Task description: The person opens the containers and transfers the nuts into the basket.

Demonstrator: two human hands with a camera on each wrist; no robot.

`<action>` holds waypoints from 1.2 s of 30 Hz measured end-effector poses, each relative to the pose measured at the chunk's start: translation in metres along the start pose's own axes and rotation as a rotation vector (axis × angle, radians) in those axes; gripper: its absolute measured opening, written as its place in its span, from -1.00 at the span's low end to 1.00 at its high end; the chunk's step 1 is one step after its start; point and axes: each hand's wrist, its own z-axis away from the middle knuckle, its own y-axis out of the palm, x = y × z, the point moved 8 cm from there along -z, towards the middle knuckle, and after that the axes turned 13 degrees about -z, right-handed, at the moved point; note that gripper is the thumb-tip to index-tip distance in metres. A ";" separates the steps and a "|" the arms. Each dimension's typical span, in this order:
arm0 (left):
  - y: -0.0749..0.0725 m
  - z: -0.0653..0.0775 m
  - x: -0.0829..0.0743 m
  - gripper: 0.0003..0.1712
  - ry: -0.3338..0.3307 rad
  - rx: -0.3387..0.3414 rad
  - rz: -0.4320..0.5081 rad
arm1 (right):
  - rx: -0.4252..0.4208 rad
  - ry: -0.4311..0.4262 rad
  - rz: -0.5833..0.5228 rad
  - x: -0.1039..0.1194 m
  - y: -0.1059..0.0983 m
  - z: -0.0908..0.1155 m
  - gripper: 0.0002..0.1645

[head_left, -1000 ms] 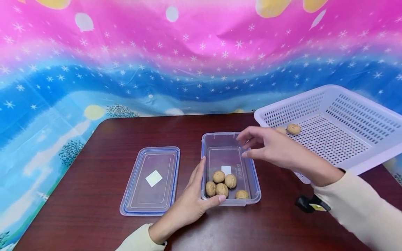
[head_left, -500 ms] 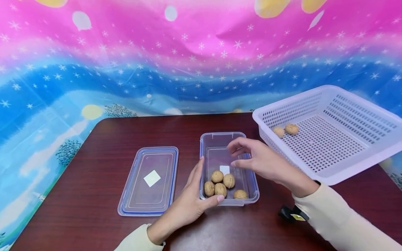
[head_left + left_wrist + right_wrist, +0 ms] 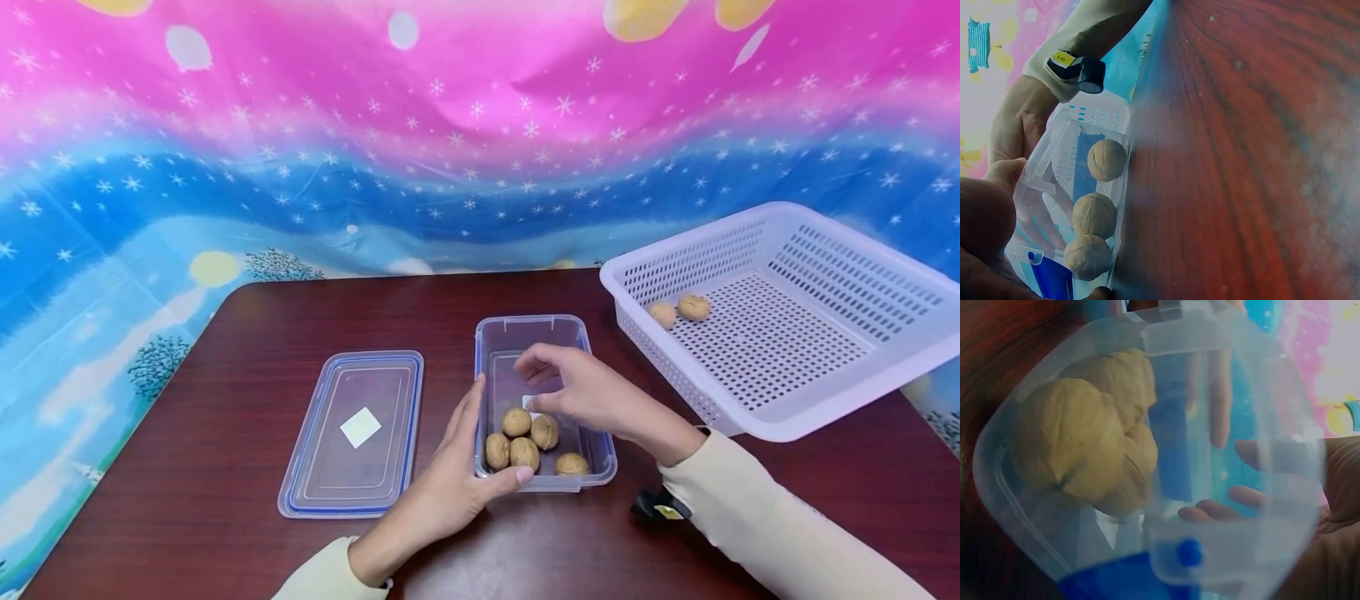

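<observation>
Head view: I'm judging this partway, five walnuts sitting in the box, two in the basket; left hand bracing the box, right hand hovering over it, holding nothing.

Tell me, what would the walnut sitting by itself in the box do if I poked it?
The lone walnut would probably roll because it looks round, but the walls of the clear box should stop it. Its grooved shell looks hard, so it likely won't squash and may not feel slippery.
</observation>
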 end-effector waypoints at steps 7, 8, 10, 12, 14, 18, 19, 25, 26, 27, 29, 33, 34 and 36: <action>-0.001 0.000 -0.001 0.32 0.003 0.002 0.006 | 0.073 -0.009 0.023 -0.007 0.017 -0.012 -0.54; -0.001 0.001 -0.001 0.32 0.002 0.001 0.009 | 0.077 -0.005 0.020 -0.008 0.019 -0.014 -0.54; -0.001 0.001 -0.001 0.32 0.000 0.001 0.012 | 0.085 0.004 0.014 -0.009 0.023 -0.017 -0.53; -0.001 0.002 -0.001 0.33 0.002 -0.001 0.014 | 0.090 0.017 0.015 -0.011 0.026 -0.019 -0.52; -0.001 0.001 -0.001 0.33 0.007 -0.002 0.019 | 0.090 0.036 0.012 -0.013 0.027 -0.021 -0.50; -0.001 0.000 -0.001 0.33 0.019 0.001 0.027 | 0.093 0.071 0.016 -0.019 0.029 -0.023 -0.50; 0.000 -0.001 -0.001 0.33 0.020 0.001 0.028 | 0.095 0.077 0.017 -0.020 0.029 -0.023 -0.50; 0.000 -0.001 -0.001 0.33 0.017 0.011 0.015 | 0.106 0.071 0.031 -0.025 0.031 -0.026 -0.51; 0.000 -0.001 -0.001 0.33 0.016 0.013 0.011 | 0.108 0.065 0.032 -0.025 0.032 -0.026 -0.52; 0.000 -0.001 -0.001 0.33 0.016 0.014 0.009 | 0.110 0.060 0.033 -0.025 0.032 -0.026 -0.52; 0.000 -0.001 -0.001 0.33 0.014 0.016 0.005 | 0.111 0.053 0.041 -0.026 0.033 -0.027 -0.53; 0.000 -0.002 -0.001 0.33 0.011 0.015 0.006 | 0.119 0.043 0.049 -0.025 0.035 -0.027 -0.56; 0.000 -0.001 -0.001 0.33 0.010 0.015 0.006 | 0.119 0.046 0.050 -0.025 0.036 -0.027 -0.57; 0.000 -0.001 0.000 0.33 0.010 0.013 0.010 | 0.120 0.049 0.049 -0.025 0.036 -0.027 -0.59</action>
